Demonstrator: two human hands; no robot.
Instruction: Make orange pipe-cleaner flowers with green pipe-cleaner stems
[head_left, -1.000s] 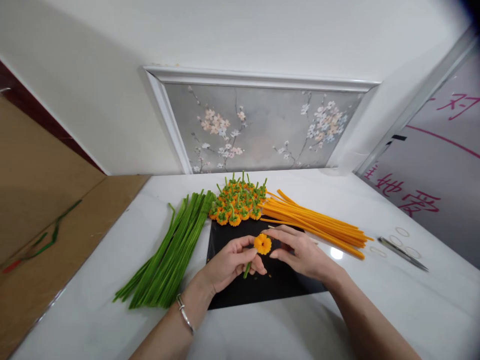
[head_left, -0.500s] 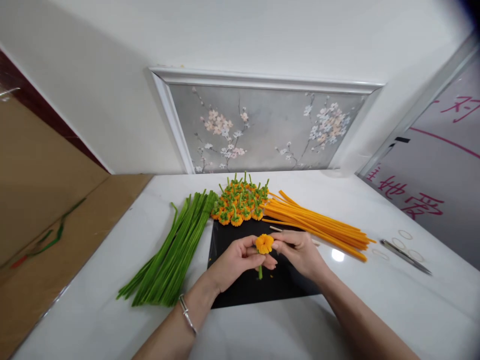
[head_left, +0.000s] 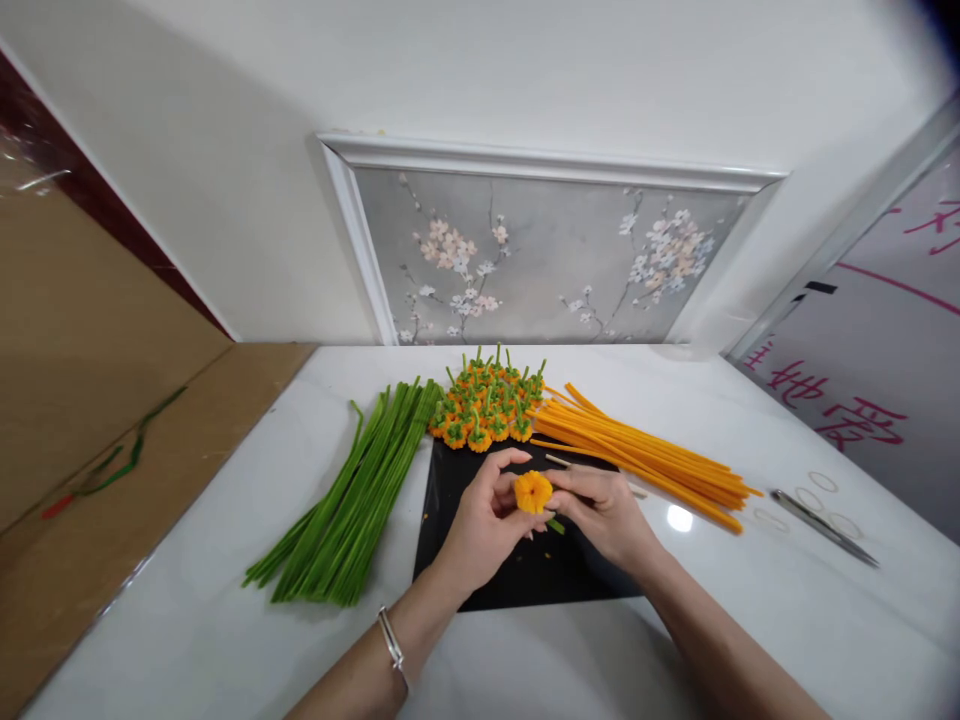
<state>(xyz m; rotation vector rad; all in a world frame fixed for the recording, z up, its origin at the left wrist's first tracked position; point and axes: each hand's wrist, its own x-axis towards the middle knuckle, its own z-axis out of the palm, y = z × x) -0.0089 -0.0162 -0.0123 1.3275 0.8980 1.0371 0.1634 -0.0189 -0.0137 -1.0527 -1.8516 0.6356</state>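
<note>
Between my two hands is a small orange pipe-cleaner flower [head_left: 533,492], its front turned up toward me and a short green stem showing below it to the right. My left hand [head_left: 487,522] is closed round the flower's left side with thumb and fingers. My right hand [head_left: 602,510] pinches its right edge between thumb and index finger. Both hands are above a black mat [head_left: 499,580]. Behind them lies a heap of similar orange pieces with green tops and stems [head_left: 491,400].
Green pipe cleaners [head_left: 352,510] lie in a bundle on the left, orange pipe cleaners [head_left: 645,450] on the right. A thin stick [head_left: 559,461] rests behind my right hand. Tweezers [head_left: 825,528] and several pale rings [head_left: 823,482] lie far right. Brown cardboard [head_left: 172,480] borders the white table's left.
The flower has been turned, so its stem points to the right instead of straight down. My left fingers have lifted and spread a little. The view has shifted slightly.
</note>
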